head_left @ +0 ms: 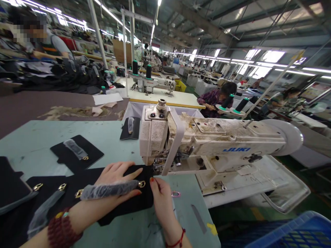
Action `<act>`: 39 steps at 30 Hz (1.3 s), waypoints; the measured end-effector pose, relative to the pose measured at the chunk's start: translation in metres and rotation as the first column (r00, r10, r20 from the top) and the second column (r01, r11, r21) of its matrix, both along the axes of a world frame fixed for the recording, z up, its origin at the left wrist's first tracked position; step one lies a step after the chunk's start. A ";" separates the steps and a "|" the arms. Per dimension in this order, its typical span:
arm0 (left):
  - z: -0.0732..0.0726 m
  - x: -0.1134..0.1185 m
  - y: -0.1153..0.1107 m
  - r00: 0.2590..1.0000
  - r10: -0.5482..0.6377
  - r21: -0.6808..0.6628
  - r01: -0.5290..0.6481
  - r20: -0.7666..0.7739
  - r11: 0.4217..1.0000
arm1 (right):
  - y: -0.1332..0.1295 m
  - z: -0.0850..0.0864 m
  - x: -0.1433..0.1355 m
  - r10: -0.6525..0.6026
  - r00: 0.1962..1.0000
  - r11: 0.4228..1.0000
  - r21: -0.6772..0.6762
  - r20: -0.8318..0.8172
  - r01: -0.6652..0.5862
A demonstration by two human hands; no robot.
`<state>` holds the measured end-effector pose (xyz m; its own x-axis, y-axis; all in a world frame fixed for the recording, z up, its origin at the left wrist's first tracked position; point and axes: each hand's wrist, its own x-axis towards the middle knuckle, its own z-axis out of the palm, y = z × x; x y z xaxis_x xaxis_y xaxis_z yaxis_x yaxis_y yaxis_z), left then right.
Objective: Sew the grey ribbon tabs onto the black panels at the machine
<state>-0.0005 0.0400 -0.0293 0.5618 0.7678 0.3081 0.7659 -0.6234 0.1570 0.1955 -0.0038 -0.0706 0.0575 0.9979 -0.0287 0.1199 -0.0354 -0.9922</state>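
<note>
Black flat piece (119, 210) lies on the green table (190, 193), with its right edge close by the metal foot of the white sewing machine (219, 137). The left hand (113, 177) rests flat on top of it. The pointing finger and thumb of that hand are spread apart, with the tips on the black piece. A strap in clear wrap (110, 190) goes over the back of the left hand, and its gold ring (141, 184) sits between those two fingertips. The right hand (162, 194) is at the right edge of the piece. Its thumb tip touches the edge near the top corner, and its other fingers are curled in. I cannot tell if they pinch the piece from below. More black pieces with wrapped straps (74, 150) lie to the left, and a small pink metal thing (176, 194) lies just beside the right hand.
</note>
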 end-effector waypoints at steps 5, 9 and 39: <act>0.002 0.000 0.008 0.999 0.012 -0.024 -0.013 -0.029 1.000 | 0.005 -0.002 -0.002 -0.026 0.999 1.000 -0.001 0.023 0.026; 0.002 0.001 0.010 1.000 0.012 -0.031 -0.013 -0.020 0.999 | 0.007 -0.006 -0.003 -0.031 0.999 0.999 -0.015 0.022 0.032; -0.001 -0.001 0.041 0.940 0.009 -0.478 0.166 0.342 0.862 | -0.006 -0.014 0.011 0.186 0.976 0.972 -0.126 -0.116 -0.200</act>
<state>-0.0014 0.0811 -0.0307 0.5627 0.8234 0.0741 0.5695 -0.4511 0.6872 0.2063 -0.0096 -0.0841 -0.1464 0.9762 -0.1603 0.0351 -0.1568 -0.9870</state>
